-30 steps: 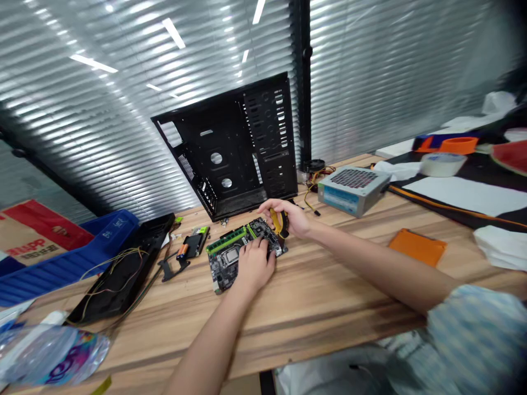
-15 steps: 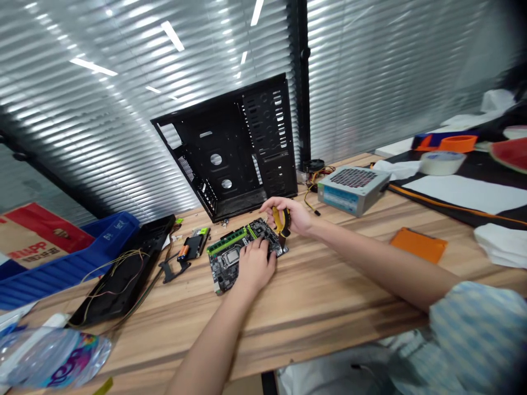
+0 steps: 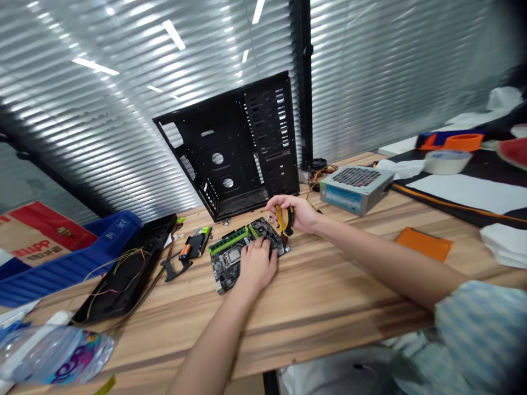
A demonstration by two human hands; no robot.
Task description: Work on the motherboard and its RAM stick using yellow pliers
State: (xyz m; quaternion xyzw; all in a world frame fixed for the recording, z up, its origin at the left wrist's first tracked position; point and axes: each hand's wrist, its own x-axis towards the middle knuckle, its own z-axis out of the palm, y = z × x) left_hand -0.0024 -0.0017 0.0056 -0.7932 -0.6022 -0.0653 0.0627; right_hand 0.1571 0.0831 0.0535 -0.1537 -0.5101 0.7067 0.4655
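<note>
A small motherboard with a green memory stick lies flat on the wooden table. My left hand rests on the board's near right part, fingers curled down onto it. My right hand is closed around a yellow-and-black handled screwdriver, held upright over the board's far right corner. The tool's tip is hidden behind my fingers and the board's edge.
An empty black computer case stands behind the board. A grey power supply sits to the right, an orange pad nearer me. A black panel with wires, a blue bin and a plastic bag lie left.
My right hand with the screwdriver has shifted slightly right and up over the board's corner. My left hand stays on the board. The view has drifted a little.
</note>
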